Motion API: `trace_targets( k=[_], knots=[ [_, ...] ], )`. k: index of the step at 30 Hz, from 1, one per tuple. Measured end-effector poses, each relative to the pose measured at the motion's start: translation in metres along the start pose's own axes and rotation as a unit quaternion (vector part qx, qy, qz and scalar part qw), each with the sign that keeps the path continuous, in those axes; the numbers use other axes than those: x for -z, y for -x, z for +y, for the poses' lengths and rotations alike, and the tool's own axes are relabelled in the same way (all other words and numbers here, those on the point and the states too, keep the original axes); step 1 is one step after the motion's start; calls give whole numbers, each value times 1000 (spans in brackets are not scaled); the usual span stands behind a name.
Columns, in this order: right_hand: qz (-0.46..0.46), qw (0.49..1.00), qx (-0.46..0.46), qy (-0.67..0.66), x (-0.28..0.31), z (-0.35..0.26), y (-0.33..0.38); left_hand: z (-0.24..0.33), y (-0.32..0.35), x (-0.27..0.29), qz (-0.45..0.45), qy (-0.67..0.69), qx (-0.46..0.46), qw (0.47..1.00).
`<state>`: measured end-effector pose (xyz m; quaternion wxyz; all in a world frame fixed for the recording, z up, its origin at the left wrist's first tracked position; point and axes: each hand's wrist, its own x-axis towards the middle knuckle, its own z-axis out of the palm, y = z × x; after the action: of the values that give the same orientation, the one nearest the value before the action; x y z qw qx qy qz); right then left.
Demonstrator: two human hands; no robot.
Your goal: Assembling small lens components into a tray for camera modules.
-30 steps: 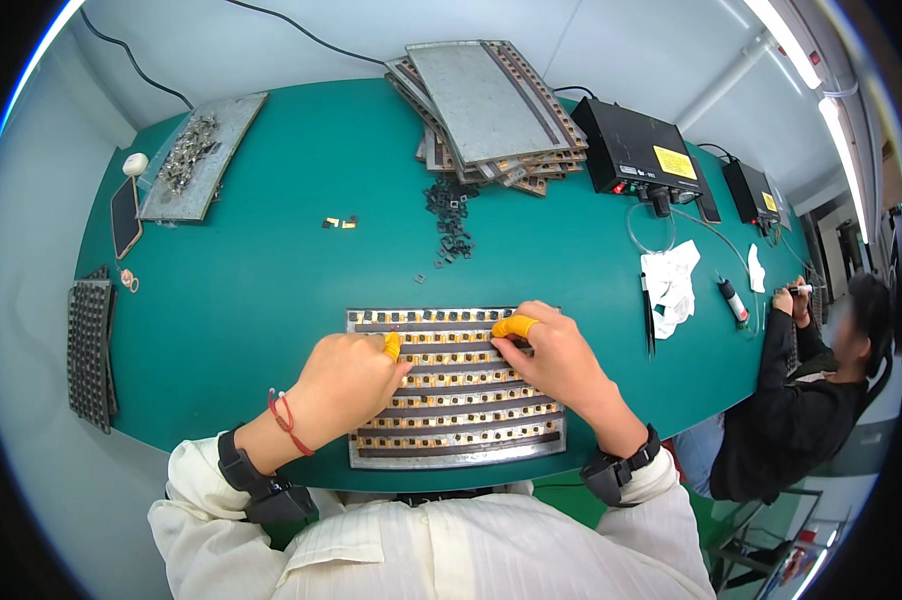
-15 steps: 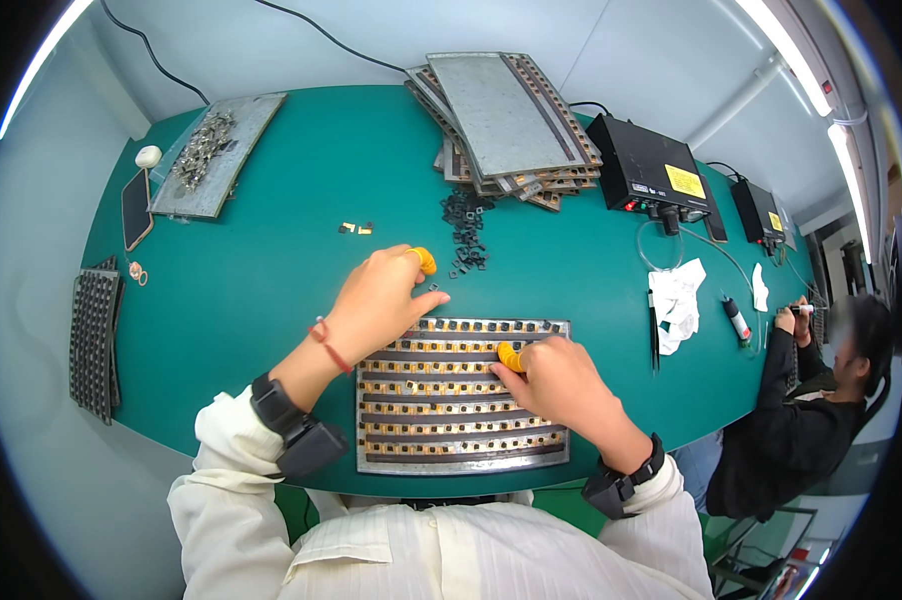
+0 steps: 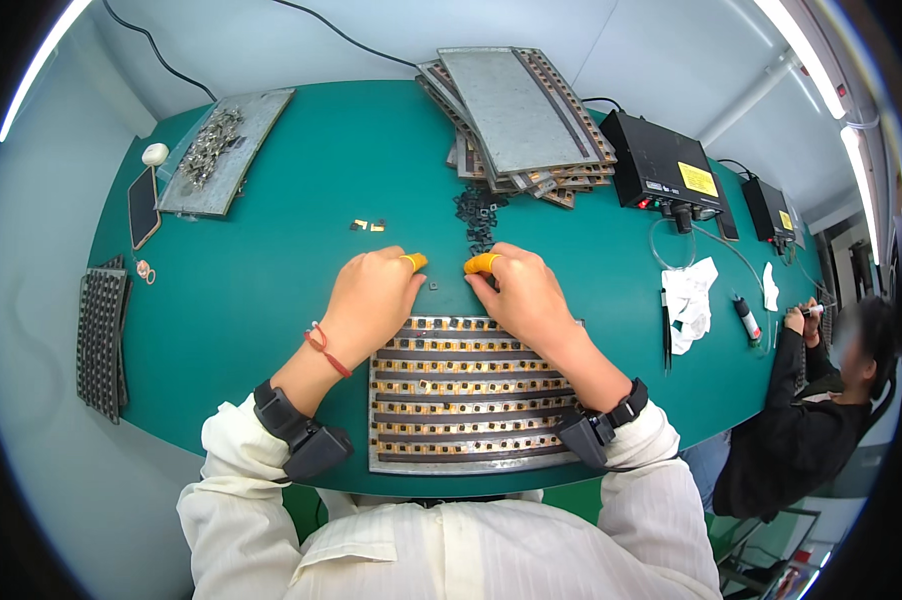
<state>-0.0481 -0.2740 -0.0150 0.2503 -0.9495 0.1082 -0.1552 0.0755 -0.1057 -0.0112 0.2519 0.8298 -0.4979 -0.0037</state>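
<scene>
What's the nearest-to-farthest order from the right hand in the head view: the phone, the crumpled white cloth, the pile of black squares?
1. Pile of black squares, just beyond the right hand.
2. Crumpled white cloth, to the right.
3. Phone, far left.

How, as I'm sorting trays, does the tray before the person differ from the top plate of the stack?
The near tray carries several rows of small parts; the top plate is mostly bare grey. The near tray's dark strips run sideways; the top plate's slants away. Both are flat, with grey surfaces.
</scene>
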Motion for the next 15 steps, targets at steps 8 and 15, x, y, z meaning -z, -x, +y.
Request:
trace_targets(
  k=[8, 15],
  knots=[
    [-29, 999, 14, -28, 6, 1, 5, 4, 0, -1, -52, 108, 27, 992],
    [-39, 998, -13, -44, 10, 2, 8, 13, -3, -3, -29, -47, -64, 996]
  ],
)
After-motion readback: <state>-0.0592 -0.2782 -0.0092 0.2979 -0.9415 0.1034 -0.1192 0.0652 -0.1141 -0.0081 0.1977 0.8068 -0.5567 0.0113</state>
